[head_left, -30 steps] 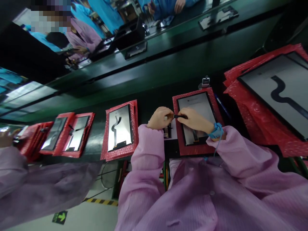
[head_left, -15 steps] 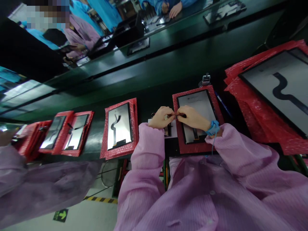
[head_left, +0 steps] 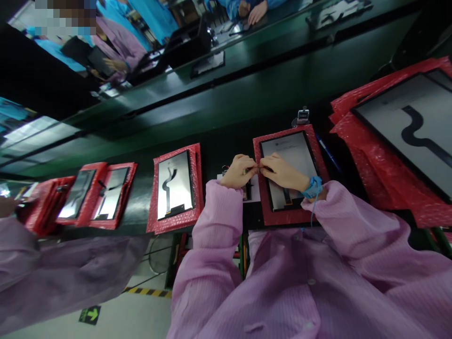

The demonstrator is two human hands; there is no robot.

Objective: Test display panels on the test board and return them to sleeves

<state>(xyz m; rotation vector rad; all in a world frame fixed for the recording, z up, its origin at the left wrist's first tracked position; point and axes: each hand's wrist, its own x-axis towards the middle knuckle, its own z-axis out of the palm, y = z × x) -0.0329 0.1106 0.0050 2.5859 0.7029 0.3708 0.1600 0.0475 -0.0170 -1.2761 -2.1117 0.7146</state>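
My left hand point(head_left: 239, 171) and my right hand point(head_left: 282, 172) meet fingertip to fingertip at the left edge of a display panel point(head_left: 292, 147). Both are closed in a pinch, and what sits between the fingers is too small to make out. The panel lies silver side up on a red bubble-wrap sheet point(head_left: 286, 218), and my right hand and wrist cover part of it. Under and beside my left hand lies a white sheet with small dark parts point(head_left: 253, 192), partly hidden. A blue band circles my right wrist.
To the left lie a panel point(head_left: 181, 188) on red bubble wrap and further wrapped panels point(head_left: 112, 193). A tally counter point(head_left: 302, 116) and a blue pen point(head_left: 327, 153) are near the right sheet. A larger panel pile point(head_left: 399, 113) stands right. A co-worker's sleeve point(head_left: 17, 249) shows at left.
My hands stay together at the panel's left edge, with only slight finger movement. Across the bench, a person in pink now holds up a dark panel.
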